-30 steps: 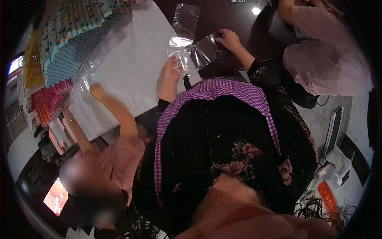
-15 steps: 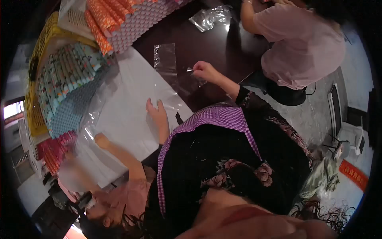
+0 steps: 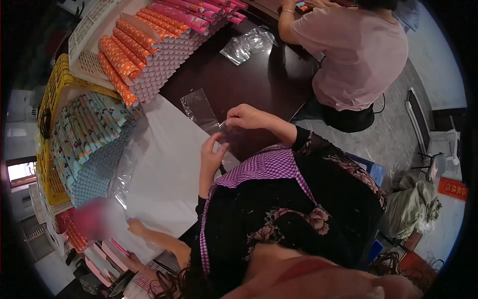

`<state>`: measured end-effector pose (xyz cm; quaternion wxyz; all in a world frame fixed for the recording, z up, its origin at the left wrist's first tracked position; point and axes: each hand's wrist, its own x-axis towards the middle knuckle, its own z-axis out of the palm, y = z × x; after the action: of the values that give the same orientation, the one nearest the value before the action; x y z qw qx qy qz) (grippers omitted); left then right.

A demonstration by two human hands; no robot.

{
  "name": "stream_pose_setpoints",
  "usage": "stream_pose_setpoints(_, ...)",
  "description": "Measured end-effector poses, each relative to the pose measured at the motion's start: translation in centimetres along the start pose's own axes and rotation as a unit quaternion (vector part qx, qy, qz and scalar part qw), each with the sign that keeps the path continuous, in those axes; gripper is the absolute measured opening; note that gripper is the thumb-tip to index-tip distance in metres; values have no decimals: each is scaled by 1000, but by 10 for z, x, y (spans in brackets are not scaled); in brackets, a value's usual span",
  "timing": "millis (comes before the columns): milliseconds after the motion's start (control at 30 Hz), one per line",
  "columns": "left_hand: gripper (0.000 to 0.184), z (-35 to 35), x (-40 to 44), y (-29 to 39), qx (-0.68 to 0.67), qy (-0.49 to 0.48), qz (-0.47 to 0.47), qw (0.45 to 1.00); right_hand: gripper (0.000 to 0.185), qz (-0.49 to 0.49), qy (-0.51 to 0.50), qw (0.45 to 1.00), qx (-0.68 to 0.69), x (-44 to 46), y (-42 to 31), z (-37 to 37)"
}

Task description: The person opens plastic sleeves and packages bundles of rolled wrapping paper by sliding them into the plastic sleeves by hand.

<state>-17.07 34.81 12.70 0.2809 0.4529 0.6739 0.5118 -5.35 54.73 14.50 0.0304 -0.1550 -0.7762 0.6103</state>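
Observation:
Over the table, a clear plastic bag [image 3: 199,107] lies flat, partly on the dark tabletop and partly on the white sheet. My right hand [image 3: 245,117] has its fingers pinched together at the bag's near end. Beside it, my left hand [image 3: 212,155] reaches up from below, index finger and thumb curved with a gap between them. Its fingertips are close to the near end of the same bag; whether they touch the thin film is hard to see. A purple checked apron [image 3: 264,164] is just below both hands.
Rolled orange patterned tubes [image 3: 132,55] are stacked at upper left, near teal tubes [image 3: 84,134] in a yellow crate [image 3: 55,84]. More clear bags [image 3: 249,45] lie on the dark table [image 3: 224,82]. One person [image 3: 353,55] sits at upper right; another person's hand [image 3: 137,226] rests at lower left.
My left hand has risen toward the right one, and my right hand has moved left and down. The bag has tilted and shifted. My view has also shifted.

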Motion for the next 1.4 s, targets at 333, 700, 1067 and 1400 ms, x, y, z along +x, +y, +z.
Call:
stream_pose_setpoints(333, 23, -7, 0, 5, -38, 4, -136, 990, 17, -35, -21, 999, -5, -6, 0, -6)
stream_pose_setpoints(700, 28, -8, 4, -1, -6, 6, -114, 993, 24, 46, 5, 996, 79, -12, -21, -3)
stream_pose_setpoints(1067, 26, -9, 5, 3, 8, -4, -146, 989, 14, 37, 12, 995, 90, -7, -7, -3)
stream_pose_setpoints(1400, 21, -8, 14, 29, 108, 216, 23, 970, 21, 57, 151, 985, 58, -9, -25, -14)
